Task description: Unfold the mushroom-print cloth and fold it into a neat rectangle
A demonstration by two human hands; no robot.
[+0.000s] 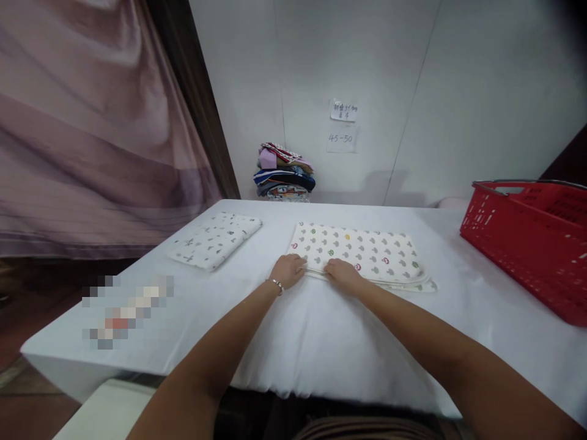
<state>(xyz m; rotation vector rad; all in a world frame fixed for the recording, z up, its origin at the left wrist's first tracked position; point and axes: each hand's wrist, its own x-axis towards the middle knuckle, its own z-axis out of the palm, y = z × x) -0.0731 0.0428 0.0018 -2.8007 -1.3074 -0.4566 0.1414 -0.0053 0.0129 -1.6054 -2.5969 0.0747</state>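
A folded cloth [367,250], white with small grey, red, green and yellow mushroom prints, lies flat in the middle of the table. At its near left corner my left hand [288,270], with a bracelet at the wrist, has its fingers closed on the edge. My right hand [343,275] grips the same near edge a little further right, its fingers curled over the layers. The cloth's right end shows several stacked layers with a rounded corner. To the left lies another folded cloth [215,239], white with small grey prints, apart from both hands.
A white cover drapes the table [298,342]. A red plastic basket [527,244] stands at the right. Beyond the far edge is a pile of folded clothes [284,174] against the wall. A pinkish curtain [92,122] hangs at the left. A pixelated patch hides something front left.
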